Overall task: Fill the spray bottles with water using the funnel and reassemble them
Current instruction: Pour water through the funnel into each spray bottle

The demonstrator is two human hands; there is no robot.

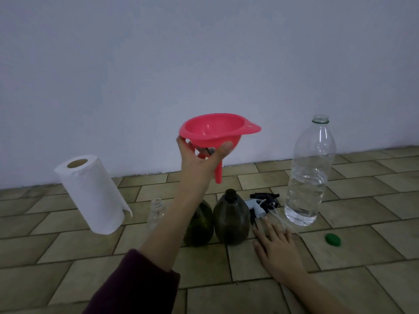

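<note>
Head view: left hand [199, 155] grips the pink plastic funnel [215, 132] aloft; right hand [275, 243] lies flat, holding nothing. Best lower the spout plumb into the dark bottle [231, 214] beneath that grip.

- A plain wall [204, 53], pale bluish-grey and bare, fills the upper half of the view.
- It meets the floor [374, 250] along a line that rises toward the right.
- The floor is laid with oblong tiles, dull olive-beige, in staggered rows with dark joints.
- The light is dim and even, with soft shadows.
</note>
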